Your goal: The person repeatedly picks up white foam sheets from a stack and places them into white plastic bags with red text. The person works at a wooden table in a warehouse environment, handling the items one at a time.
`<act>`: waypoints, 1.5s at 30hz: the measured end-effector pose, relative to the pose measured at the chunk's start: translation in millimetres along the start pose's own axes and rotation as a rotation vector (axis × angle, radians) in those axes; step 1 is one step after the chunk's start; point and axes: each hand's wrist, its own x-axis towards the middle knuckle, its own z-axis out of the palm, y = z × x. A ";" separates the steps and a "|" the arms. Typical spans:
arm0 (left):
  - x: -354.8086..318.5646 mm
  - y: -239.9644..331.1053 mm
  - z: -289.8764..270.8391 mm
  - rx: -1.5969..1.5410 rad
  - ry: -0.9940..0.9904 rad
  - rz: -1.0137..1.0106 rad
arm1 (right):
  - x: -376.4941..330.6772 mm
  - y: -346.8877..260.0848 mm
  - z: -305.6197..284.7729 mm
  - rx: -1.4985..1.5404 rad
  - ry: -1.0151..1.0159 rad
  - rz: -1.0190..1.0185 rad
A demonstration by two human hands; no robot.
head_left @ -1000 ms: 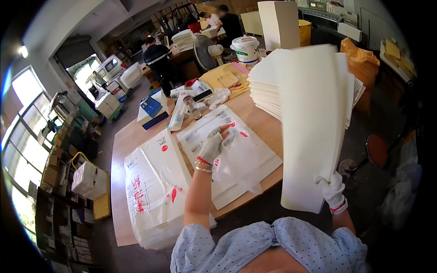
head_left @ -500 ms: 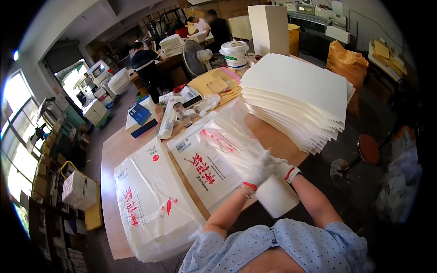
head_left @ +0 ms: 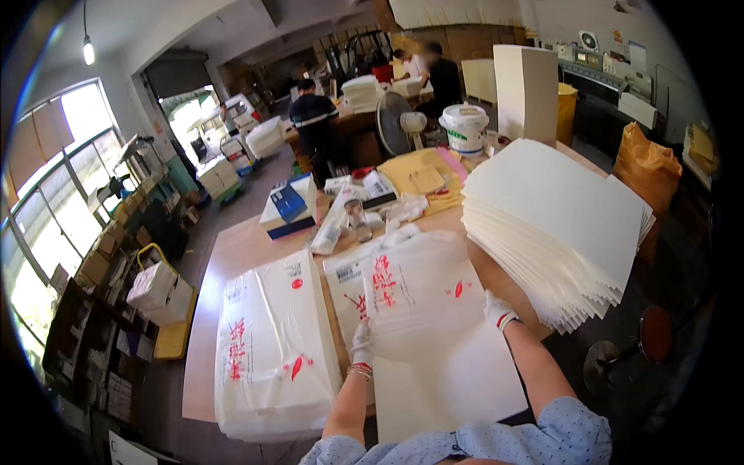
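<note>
A stack of white paper [head_left: 446, 391] lies in front of me, its far part inside a clear plastic bag [head_left: 418, 283] with red print. My left hand [head_left: 362, 343], in a white glove, is closed on the bag's left edge. On the opposite edge, my right hand [head_left: 498, 310], gloved too, grips the bag beside the paper. Under the bag's left side another printed plastic bag [head_left: 342, 283] lies flat on the table. Left of it rests a thick wrapped paper pack [head_left: 271, 349] in the same kind of printed plastic.
A tall fanned pile of white sheets [head_left: 554, 225] stands on the right of the wooden table [head_left: 203, 333]. Farther back are a blue-and-white box [head_left: 288, 203], a glass jar [head_left: 356, 217], a white bucket [head_left: 463, 128] and a fan [head_left: 395, 124]. A round stool [head_left: 655, 335] stands at right.
My hands have moved apart to either side of the bag. The bunched bag is now spread flat over the far part of the paper stack. The view has shifted.
</note>
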 end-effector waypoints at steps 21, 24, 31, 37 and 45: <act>-205.3 -42.3 -32.5 0.572 0.168 0.283 | -131.5 37.0 -5.3 -0.142 0.171 -0.340; -267.5 -50.7 -42.7 0.682 0.142 0.216 | -185.8 60.2 -18.0 -0.166 0.133 -0.404; -413.7 -21.5 -2.6 0.796 0.120 -0.014 | -315.4 80.5 -93.0 0.087 0.017 -0.751; -352.5 -78.0 -22.2 1.015 0.292 0.303 | -246.0 72.7 -19.5 0.168 0.080 -0.659; -335.2 -29.8 -8.6 0.667 0.195 0.524 | -208.9 144.9 55.7 1.250 -0.198 0.154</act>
